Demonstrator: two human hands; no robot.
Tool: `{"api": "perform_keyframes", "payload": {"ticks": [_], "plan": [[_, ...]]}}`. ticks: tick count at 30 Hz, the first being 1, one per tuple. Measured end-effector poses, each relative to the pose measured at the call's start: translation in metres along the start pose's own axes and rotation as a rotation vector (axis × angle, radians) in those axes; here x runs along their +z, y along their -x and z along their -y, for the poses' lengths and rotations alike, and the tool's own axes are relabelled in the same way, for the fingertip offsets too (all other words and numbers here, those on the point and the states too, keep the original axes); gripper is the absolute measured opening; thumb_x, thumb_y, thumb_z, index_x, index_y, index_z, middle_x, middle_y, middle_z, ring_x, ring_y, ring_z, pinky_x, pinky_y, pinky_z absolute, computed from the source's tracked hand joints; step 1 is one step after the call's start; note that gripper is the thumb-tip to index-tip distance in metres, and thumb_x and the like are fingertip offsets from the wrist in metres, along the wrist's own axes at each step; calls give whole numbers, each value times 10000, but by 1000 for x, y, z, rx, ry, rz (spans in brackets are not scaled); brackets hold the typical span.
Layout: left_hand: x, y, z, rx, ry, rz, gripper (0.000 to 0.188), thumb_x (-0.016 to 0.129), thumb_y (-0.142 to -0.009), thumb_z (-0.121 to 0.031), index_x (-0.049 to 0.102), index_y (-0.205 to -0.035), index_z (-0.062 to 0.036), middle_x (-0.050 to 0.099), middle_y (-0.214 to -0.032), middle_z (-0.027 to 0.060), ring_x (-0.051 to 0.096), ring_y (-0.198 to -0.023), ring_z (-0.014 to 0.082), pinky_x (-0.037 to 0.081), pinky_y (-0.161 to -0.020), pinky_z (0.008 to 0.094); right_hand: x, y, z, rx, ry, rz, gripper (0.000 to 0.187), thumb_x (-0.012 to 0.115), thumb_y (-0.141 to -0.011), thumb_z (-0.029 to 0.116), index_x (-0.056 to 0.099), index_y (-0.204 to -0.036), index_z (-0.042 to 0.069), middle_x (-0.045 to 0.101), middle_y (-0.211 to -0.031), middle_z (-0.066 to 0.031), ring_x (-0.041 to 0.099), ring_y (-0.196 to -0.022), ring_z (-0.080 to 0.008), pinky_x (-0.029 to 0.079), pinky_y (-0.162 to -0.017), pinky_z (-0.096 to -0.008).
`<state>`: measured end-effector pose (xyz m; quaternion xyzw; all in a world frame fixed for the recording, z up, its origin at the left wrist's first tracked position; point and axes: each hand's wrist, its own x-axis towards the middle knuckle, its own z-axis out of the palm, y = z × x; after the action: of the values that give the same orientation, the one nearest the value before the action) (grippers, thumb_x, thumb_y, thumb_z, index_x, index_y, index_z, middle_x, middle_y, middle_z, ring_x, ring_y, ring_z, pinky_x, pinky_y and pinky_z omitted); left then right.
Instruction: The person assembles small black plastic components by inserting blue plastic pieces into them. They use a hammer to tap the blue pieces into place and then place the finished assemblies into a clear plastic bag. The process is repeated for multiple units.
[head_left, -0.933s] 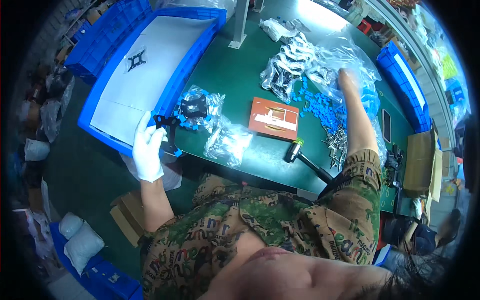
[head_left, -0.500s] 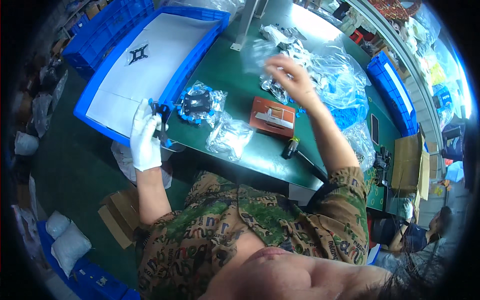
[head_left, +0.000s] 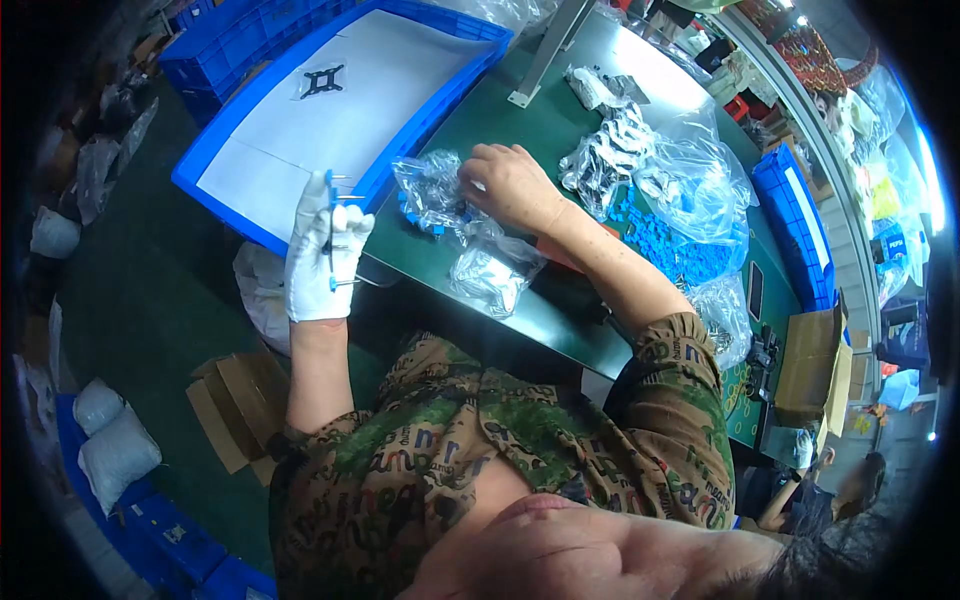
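Observation:
My left hand (head_left: 318,255), in a white glove, grips a black bracket (head_left: 331,240) edge-on. Blue caps sit at the bracket's ends, and thin metal pins stick out of it to the right. My bare right hand (head_left: 515,188) is closed at the table's left part, its fingertips at a clear plastic bag (head_left: 430,188) that it appears to hold. Blue pieces (head_left: 437,229) show under and around that bag; what else lies beneath is hidden. Another crumpled clear bag (head_left: 492,272) lies just nearer. My right forearm mostly covers a brown-orange box (head_left: 562,252).
A blue tray (head_left: 228,222) lined with white holds one bagged black bracket (head_left: 322,81). Silvery bags (head_left: 608,150) and a large bag of blue pieces (head_left: 680,235) cover the table's far right. A metal post (head_left: 548,55) rises from the table. A phone (head_left: 755,290) lies at right.
My right hand has come left and nearer with a clear bag, over the spot where a black bracket lay. My left hand has turned its bracket edge-on. The whole view has shifted slightly.

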<state>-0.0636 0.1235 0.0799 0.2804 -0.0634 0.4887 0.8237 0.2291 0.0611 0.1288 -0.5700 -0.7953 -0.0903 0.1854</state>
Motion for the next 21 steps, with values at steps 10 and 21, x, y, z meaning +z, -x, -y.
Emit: {"api": "perform_keyframes", "payload": {"ticks": [10,21], "plan": [[9,-54,59,-218,-155,-198,465,512,-1046,-58,493,-1506,-121,681,-986,56,682,-991,190,381,-1125,673,-15,3,-8,67,7,213,236,686,-842,270,723,-1021,121,653,-1033,-83,645,-1044,-287,462,-878,-443],[-4,-54,66,-159,-228,-391,466,549,-1028,-55,508,-1491,-93,671,-959,39,669,-926,167,518,-999,469,19,12,-8,-256,-165,15,275,689,-929,217,697,-1188,126,623,-1376,-65,541,-1349,-272,453,-1051,-447]]}}
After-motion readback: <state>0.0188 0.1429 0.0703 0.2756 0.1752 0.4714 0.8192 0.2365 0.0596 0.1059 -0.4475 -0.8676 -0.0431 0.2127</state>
